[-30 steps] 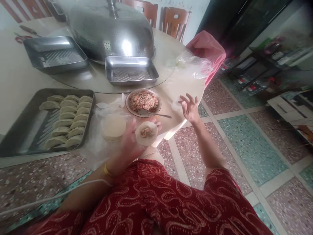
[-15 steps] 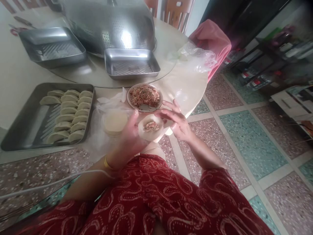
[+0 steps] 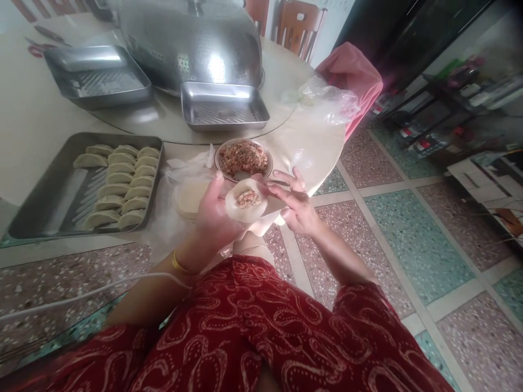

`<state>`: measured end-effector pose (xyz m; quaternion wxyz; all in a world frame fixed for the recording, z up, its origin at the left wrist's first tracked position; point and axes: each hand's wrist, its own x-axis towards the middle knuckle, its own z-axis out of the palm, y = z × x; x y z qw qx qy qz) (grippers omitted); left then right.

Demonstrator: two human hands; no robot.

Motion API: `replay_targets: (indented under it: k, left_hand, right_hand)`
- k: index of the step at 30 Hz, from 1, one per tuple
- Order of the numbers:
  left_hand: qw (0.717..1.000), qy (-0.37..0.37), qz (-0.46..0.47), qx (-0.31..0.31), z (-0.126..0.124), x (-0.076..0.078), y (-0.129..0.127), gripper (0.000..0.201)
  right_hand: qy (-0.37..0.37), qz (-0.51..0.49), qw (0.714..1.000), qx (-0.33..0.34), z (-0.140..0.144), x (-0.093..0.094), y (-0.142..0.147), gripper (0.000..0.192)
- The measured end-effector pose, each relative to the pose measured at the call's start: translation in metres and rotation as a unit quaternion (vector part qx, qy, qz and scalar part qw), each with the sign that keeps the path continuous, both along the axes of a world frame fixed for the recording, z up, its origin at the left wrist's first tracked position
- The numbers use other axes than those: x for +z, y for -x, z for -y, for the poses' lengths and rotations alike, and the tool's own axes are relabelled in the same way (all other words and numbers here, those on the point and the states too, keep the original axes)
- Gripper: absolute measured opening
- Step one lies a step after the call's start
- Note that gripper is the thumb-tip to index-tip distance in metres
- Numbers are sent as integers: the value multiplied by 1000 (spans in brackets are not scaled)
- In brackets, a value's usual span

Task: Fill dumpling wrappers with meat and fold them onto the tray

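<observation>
Wrapper [image 3: 245, 200] with filling cupped in left hand [image 3: 214, 215]; right hand [image 3: 295, 204] touching edge.

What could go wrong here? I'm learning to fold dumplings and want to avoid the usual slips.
The wrapper lies cupped and open in the left hand beyond the table edge, so filling could spill onto the lap. The right hand touches only its rim, and a hasty pinch might squeeze meat into the seam. The bowl of filling sits close behind and could be knocked.
</observation>
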<state>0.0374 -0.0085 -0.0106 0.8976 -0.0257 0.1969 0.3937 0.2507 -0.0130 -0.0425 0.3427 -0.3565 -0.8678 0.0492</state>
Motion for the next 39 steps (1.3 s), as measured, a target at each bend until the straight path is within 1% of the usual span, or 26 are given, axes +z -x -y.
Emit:
replay_targets:
  k: [3,5,6,7,8,9,11,12,14,16,19,21,22,24,26,27,29,30,31,33,36,39]
  left_hand:
    - [1000,-13,-9,23,-1,2,2,70]
    - [999,-22,-9,33,-3,1,4,72]
    - [999,-27,-7,38,-4,-1,4,74]
    - [999,-32,-7,41,-5,-2,3,75]
    - [998,-35,-8,41,-6,-3,3,76]
    - [998,-37,-11,42,-7,-5,2,77]
    - [999,-35,-20,37,-8,-7,0,77]
    - [999,-32,-23,32,-9,-8,0,77]
    - [999,-30,-22,26,-9,-10,-2,77]
    - [999,-30,-14,19,-10,-12,-3,74]
    - [1000,-24,-12,16,-10,-14,-6,68]
    - [1000,-22,-11,14,-9,-13,-7,66]
    - [1000,-19,-12,12,-9,-12,-8,65]
    - [1000,-10,-21,11,-9,-9,-10,65]
    - [1000,3,-29,11,-8,-7,-12,64]
    - [999,9,-29,12,-8,-6,-13,64]
    - [1000,17,-24,11,-7,-6,-14,65]
    - [1000,19,-20,8,-7,-6,-15,66]
    - [1000,19,-17,5,-6,-6,-16,68]
    - [1000,14,-6,-8,-5,-5,-16,72]
    - [1000,12,8,-21,-3,-2,-16,75]
    - [1000,24,7,-6,-2,-4,-13,70]
  right_hand:
    - [-33,-1,999,24,9,-8,6,56]
    - [-67,-13,997,44,14,-9,5,56]
    - [-82,-17,996,37,14,-8,2,53]
    - [-91,-18,996,9,11,-6,-4,50]
    - [-94,-16,995,-38,6,-3,-13,48]
    - [-78,-6,991,-106,-2,-1,-23,48]
    - [-36,13,971,-237,-23,0,-48,51]
    - [-19,31,958,-283,-34,-1,-60,53]
    - [17,91,940,-327,-55,-8,-80,56]
    - [45,140,929,-340,-72,-19,-92,56]
    - [75,170,926,-329,-85,-32,-97,52]
    - [88,161,930,-318,-86,-33,-96,53]
    - [91,147,934,-313,-85,-31,-94,54]
    - [83,91,944,-306,-77,-20,-86,58]
    - [65,4,957,-283,-63,-5,-69,58]
    - [68,-39,965,-249,-54,3,-57,56]
    - [91,-86,982,-143,-38,15,-30,55]
    - [103,-87,986,-99,-31,19,-17,57]
    - [100,-78,990,-59,-26,21,-5,58]
    - [98,-45,994,-5,-21,21,14,59]
    - [102,3,995,20,-23,18,28,59]
    - [92,23,995,38,-25,18,35,56]
